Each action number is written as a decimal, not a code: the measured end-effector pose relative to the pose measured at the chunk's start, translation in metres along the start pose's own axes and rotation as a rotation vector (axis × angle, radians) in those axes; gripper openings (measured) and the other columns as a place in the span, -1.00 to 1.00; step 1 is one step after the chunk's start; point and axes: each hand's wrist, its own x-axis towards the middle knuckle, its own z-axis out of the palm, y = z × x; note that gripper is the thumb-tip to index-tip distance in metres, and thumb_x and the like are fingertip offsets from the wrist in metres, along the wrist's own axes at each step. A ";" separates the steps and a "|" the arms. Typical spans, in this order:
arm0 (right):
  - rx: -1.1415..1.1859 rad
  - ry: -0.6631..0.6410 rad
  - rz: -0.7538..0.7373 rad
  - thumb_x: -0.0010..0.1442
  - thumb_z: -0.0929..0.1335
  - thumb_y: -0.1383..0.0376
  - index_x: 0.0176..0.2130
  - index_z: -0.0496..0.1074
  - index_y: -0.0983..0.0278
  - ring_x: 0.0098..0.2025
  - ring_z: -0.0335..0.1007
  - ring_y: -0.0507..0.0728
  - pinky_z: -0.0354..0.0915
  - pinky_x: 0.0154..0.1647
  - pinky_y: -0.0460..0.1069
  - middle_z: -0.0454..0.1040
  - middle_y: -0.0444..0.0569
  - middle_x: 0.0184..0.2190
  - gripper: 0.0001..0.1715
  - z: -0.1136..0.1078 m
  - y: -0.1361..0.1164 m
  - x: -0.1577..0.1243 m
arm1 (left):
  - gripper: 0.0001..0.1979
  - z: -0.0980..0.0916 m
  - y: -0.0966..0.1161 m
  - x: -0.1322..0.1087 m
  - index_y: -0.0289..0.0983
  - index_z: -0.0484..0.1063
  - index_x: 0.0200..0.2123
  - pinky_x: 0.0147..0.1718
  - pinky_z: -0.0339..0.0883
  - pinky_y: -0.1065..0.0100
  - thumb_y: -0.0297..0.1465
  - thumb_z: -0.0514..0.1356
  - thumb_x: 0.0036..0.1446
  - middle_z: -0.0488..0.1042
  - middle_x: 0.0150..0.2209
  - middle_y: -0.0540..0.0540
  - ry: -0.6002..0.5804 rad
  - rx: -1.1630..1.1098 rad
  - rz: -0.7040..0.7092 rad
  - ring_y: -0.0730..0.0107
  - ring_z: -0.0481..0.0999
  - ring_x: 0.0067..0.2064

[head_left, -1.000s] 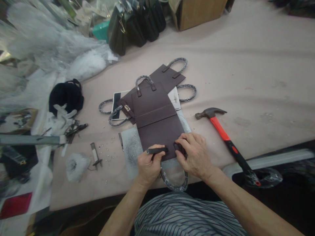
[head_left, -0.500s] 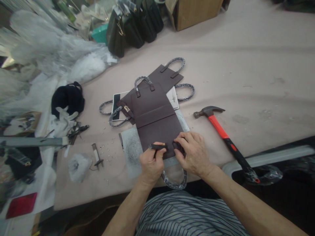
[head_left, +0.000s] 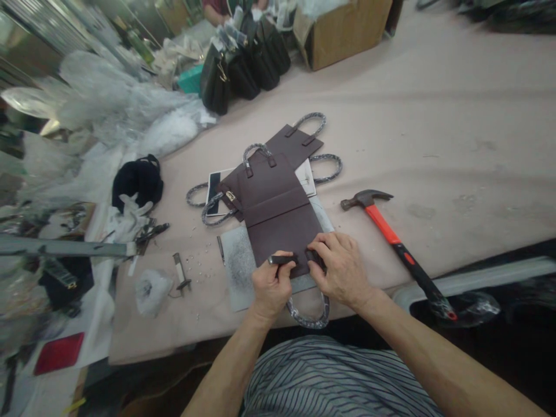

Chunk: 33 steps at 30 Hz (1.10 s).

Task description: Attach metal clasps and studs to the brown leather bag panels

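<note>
A dark brown leather bag panel (head_left: 282,234), with a fold across its middle, lies before me. Its far edge carries a plastic-wrapped loop handle (head_left: 256,148); another wrapped handle (head_left: 309,322) curves toward me at the near edge. My left hand (head_left: 270,285) pinches a short dark strip (head_left: 282,260) over the panel's near part; whether it belongs to the handle is hidden. Fingers of my right hand (head_left: 341,266) close on a dark handle tab (head_left: 313,256) at the near right, pressed against the leather. A grey speckled board (head_left: 241,272) lies partly under the panel.
To the right lies a claw hammer (head_left: 388,231), its grip over the table's edge. More brown panels (head_left: 295,145) lie behind. Left are a small tool (head_left: 180,272), scattered rivet-like bits, a plastic bag (head_left: 152,291) and a black cap-like item (head_left: 138,182). A cardboard box (head_left: 347,35) stands behind.
The view has shifted, so the table's things sit slightly further right and lower at the left side. Both hands keep their hold on the same spots; a person's sleeve now shows at the top.
</note>
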 end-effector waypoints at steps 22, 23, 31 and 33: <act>-0.317 0.136 0.209 0.25 0.31 0.26 -0.05 0.44 0.36 -0.05 0.35 0.36 0.29 -0.07 0.20 0.43 0.25 -0.05 -0.69 -0.049 0.063 -0.029 | -0.89 0.006 -0.002 0.002 -0.26 0.54 -0.22 -0.26 0.55 0.38 -0.41 0.20 0.24 0.66 -0.31 -0.09 0.009 -0.029 -0.010 0.32 0.67 -0.30; -0.372 0.090 0.269 0.24 0.30 0.26 -0.04 0.44 0.37 -0.10 0.36 0.36 0.29 -0.13 0.19 0.43 0.26 -0.08 -0.67 -0.055 0.070 -0.032 | -0.89 0.007 -0.002 0.002 -0.26 0.53 -0.21 -0.28 0.54 0.38 -0.41 0.20 0.24 0.66 -0.32 -0.09 0.001 -0.027 0.008 0.33 0.67 -0.32; 0.568 -0.215 0.991 0.01 0.35 0.30 -0.38 0.31 0.22 -0.51 0.23 0.08 0.21 -0.44 0.00 0.29 -0.11 -0.51 -0.90 -0.087 0.075 -0.014 | -0.88 0.009 -0.002 0.002 -0.25 0.52 -0.19 -0.30 0.55 0.39 -0.44 0.18 0.24 0.65 -0.32 -0.09 -0.007 -0.041 0.067 0.33 0.67 -0.33; 0.819 -0.278 1.046 0.00 0.33 0.26 -0.43 0.22 0.20 -0.60 0.10 0.01 0.17 -0.54 -0.05 0.20 -0.20 -0.56 -0.86 -0.091 0.060 -0.008 | -0.89 0.009 -0.001 0.002 -0.24 0.52 -0.20 -0.31 0.56 0.39 -0.44 0.19 0.24 0.65 -0.33 -0.08 -0.013 -0.037 0.076 0.32 0.67 -0.32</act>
